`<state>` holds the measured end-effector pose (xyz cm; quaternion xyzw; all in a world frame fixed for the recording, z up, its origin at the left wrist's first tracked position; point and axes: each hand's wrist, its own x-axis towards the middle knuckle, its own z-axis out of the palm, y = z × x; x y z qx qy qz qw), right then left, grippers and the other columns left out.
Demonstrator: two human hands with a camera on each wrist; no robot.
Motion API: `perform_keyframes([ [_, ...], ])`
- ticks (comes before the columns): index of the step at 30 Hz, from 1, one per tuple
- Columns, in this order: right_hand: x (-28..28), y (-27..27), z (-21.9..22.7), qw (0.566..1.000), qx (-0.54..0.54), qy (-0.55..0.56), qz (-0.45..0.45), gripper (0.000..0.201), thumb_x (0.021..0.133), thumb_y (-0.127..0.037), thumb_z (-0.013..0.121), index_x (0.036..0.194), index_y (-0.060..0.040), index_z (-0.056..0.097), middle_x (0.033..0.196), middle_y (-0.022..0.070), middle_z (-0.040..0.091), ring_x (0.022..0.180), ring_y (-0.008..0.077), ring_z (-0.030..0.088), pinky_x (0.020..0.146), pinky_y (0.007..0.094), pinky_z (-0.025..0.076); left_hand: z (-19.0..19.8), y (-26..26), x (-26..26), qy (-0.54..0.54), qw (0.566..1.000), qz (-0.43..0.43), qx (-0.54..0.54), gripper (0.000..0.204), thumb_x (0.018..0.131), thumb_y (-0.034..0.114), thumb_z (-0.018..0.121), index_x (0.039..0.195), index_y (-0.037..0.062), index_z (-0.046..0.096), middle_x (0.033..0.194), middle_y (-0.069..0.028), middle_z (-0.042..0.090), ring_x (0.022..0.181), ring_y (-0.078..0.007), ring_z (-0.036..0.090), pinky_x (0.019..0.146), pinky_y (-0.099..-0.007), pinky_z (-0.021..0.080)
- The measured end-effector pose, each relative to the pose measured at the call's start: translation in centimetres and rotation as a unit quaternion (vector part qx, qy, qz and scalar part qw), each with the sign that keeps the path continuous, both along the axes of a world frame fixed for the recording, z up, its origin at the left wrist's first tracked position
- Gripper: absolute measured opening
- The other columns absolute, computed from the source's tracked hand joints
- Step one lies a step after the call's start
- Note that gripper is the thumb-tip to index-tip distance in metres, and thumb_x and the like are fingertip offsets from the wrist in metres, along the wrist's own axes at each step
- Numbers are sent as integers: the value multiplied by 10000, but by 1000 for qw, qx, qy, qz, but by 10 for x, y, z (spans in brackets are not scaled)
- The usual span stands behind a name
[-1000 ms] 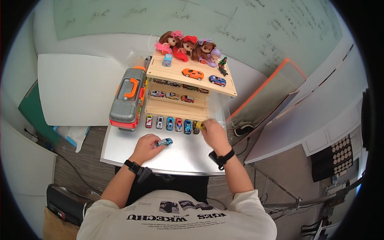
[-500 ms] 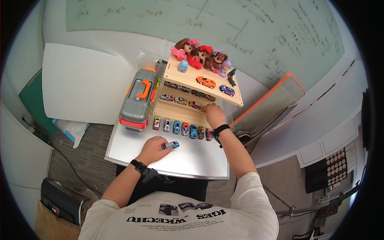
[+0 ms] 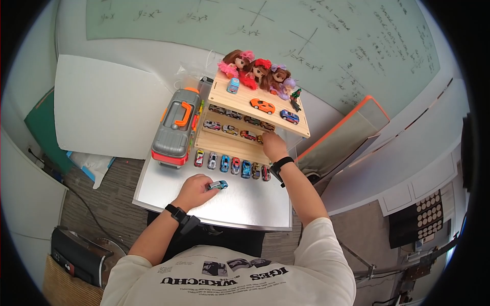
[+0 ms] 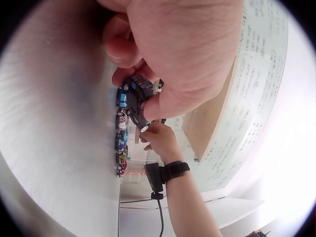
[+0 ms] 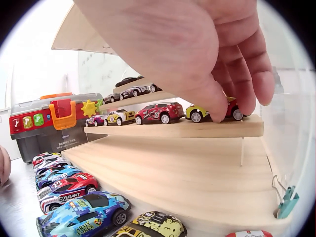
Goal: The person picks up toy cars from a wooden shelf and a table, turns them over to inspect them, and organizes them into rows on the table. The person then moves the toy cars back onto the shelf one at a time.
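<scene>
My left hand (image 3: 195, 192) holds a teal toy car (image 3: 218, 185) over the front of the silver table. In the left wrist view, thumb and fingers pinch this car (image 4: 139, 98), its dark underside showing. At the right end of a wooden shelf (image 5: 173, 129), my right hand (image 5: 197, 54) pinches a yellow and red toy car (image 5: 196, 113), whose wheels are right at the board. Left of it on the same board stand a red toy car (image 5: 160, 113), a yellow toy car (image 5: 118, 117) and a purple one (image 5: 94, 120).
Several toy cars (image 3: 224, 163) line the table before the rack. A grey toolbox (image 3: 176, 125) with an orange handle stands left. Dolls (image 3: 258, 74), an orange car (image 3: 263, 105) and others occupy the top board (image 3: 242, 97). A teal clip (image 5: 286, 202) sits at the rack's right side.
My right hand has moved from the right end of the table row up to the shelf, with the yellow and red car. The left hand keeps its car; the head view has shifted.
</scene>
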<state>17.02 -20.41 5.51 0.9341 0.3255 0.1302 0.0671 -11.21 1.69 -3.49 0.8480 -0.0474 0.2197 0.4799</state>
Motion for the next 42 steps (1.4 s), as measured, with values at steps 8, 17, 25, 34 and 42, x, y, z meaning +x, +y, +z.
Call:
perform_keyframes([
  [8, -84, 7, 20, 985, 161, 41, 52, 154, 912, -155, 654, 950, -16, 709, 935, 211, 721, 881, 403, 713, 762, 514, 580, 11, -1, -3, 51, 999, -4, -11, 305, 814, 274, 838, 931, 11, 735, 855, -154, 704, 827, -340, 686, 764, -432, 554],
  [17, -211, 3, -55, 748, 372, 549, -23, 306, 1023, -296, 673, 961, -6, 750, 692, 38, 683, 520, 112, 610, 511, 288, 494, 7, -5, -7, 34, 998, -37, -41, 426, 824, 245, 871, 1169, 40, 729, 850, -96, 721, 597, -180, 616, 585, -317, 508],
  [25, -219, 2, -54, 751, 432, 500, -9, 280, 1017, -264, 662, 1150, -40, 764, 745, 79, 726, 607, 156, 668, 612, 314, 537, 12, -2, -7, 89, 989, -108, -36, 570, 794, 54, 770, 1356, 84, 679, 828, -13, 716, 542, -87, 521, 543, -257, 436],
  [34, -221, -10, -65, 819, 386, 411, 110, 419, 882, -424, 816, 1088, -63, 765, 712, 79, 676, 641, 220, 663, 621, 362, 521, 7, -5, -4, 49, 992, -101, 54, 500, 823, 55, 716, 1314, 144, 737, 840, -32, 721, 569, -144, 566, 583, -300, 489],
  [42, -215, -2, -89, 800, 455, 382, 81, 331, 895, -358, 802, 1033, -63, 749, 720, 98, 690, 654, 254, 678, 628, 383, 528, 14, -9, -7, 97, 992, -79, 27, 634, 791, 19, 682, 1408, 164, 677, 904, -16, 739, 562, -131, 556, 570, -286, 490],
])
